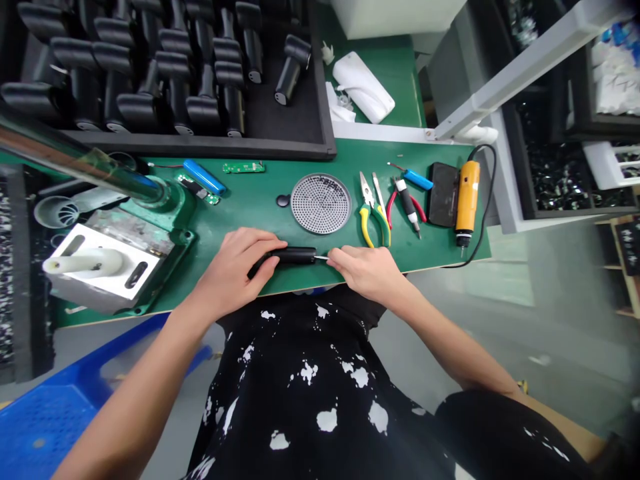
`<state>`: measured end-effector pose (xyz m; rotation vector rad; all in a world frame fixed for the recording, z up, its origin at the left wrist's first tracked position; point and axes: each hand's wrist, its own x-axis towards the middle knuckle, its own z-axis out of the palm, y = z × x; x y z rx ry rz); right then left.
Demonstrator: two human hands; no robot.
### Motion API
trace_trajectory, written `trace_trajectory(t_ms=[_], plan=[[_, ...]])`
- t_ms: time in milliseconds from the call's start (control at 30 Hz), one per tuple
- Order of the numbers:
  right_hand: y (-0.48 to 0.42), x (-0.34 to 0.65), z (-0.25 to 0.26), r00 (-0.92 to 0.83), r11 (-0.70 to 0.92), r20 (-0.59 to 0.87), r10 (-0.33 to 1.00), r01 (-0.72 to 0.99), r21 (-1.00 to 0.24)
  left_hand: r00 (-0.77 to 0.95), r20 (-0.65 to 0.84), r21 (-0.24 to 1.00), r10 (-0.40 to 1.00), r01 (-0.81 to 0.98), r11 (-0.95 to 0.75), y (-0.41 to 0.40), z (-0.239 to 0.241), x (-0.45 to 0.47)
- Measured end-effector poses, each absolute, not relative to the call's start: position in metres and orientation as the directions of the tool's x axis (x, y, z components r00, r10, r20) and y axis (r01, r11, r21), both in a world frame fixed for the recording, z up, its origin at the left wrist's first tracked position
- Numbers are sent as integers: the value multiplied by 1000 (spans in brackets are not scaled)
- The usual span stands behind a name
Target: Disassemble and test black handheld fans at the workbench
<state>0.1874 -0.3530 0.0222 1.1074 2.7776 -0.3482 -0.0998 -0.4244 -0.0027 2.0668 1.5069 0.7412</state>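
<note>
My left hand [239, 265] is closed around a black cylindrical handle part [295, 255] lying near the front edge of the green table [260, 200]. My right hand [365, 268] pinches a thin pale sliver [321, 257], whose kind I cannot make out, at the open right end of that part. Just behind the hands lie a small black cap [283, 200] and a round perforated metal disc [321, 203].
A black tray [320, 143] of several black handle parts fills the back. A press fixture [107, 263] stands left. Blue battery [203, 177], circuit boards [243, 167], pliers [374, 217], cutters [407, 207], orange electric screwdriver [467, 200] lie on the table. Blue crate [45, 427] lower left.
</note>
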Motion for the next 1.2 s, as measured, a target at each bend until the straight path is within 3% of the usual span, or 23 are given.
trace_trajectory(t_ms=[367, 833, 1200], plan=[[-346, 187, 21, -751, 722, -201, 629, 660, -208, 295, 183, 637, 938, 691, -342, -426, -5, -99], [-336, 168, 54, -776, 817, -314, 546, 577, -5, 250, 240, 648, 938, 678, -346, -427, -3, -94], [-340, 110, 79, -805, 857, -358, 472, 515, -27, 249, 337, 613, 908, 674, -413, -426, -9, -95]])
